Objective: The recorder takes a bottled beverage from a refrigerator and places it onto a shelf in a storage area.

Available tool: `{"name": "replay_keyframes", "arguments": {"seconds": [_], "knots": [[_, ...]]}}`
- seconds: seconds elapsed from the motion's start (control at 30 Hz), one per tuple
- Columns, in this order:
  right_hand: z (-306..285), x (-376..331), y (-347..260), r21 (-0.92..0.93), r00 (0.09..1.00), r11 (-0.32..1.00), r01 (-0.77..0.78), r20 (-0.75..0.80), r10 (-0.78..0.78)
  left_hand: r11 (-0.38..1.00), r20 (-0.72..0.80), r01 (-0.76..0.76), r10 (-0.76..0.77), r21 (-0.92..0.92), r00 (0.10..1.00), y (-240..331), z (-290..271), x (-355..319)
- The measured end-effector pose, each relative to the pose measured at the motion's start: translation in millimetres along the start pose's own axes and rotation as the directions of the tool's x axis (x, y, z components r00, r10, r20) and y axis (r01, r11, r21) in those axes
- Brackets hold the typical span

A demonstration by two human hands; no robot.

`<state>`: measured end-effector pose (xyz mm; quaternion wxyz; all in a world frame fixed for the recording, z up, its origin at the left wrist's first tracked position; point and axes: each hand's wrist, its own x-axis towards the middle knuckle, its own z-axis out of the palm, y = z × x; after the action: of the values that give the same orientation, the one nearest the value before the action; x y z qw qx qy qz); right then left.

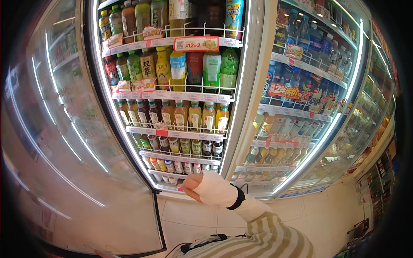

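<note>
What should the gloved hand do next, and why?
Probably reach a little farther in and close on one small bottle: the right hand, in a white glove, is at the bottom shelf of the open fridge, holding nothing, with small bottles just above it.

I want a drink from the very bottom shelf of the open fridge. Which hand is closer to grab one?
The right hand, probably. It is already stretched out by the bottom shelf, below the row of small bottles. The left hand is not in view.

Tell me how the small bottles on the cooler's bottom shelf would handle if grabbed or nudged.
The small bottles look light and rigid. Packed upright in a tight row, one nudged would likely knock its neighbours. The gloved right hand might slip on smooth chilled plastic.
</note>
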<state>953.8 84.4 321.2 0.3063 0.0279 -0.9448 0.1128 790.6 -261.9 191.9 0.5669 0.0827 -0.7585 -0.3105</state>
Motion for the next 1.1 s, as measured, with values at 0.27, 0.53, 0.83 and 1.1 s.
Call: {"name": "replay_keyframes", "arguments": {"seconds": [0.27, 0.53, 0.83, 1.1], "knots": [[6, -86, 70, -0.119, 0.855, 0.847, -0.519, -0.097, 0.510, 0.987, 0.163, 0.021, -0.047, 0.158, 0.985, 21, -14, 10], [8, -102, 83, -0.170, 0.836, 0.832, -0.528, -0.277, 0.474, 0.988, 0.163, 0.088, -0.108, 0.125, 0.981, 32, -16, 16], [20, -102, 78, -0.132, 0.867, 0.872, -0.471, -0.251, 0.430, 0.988, 0.123, 0.054, -0.072, 0.141, 0.990, 13, -1, 17], [11, -100, 85, -0.072, 0.785, 0.787, -0.613, -0.163, 0.597, 0.981, 0.128, 0.073, -0.097, 0.181, 0.987, 9, 5, 6]]}}
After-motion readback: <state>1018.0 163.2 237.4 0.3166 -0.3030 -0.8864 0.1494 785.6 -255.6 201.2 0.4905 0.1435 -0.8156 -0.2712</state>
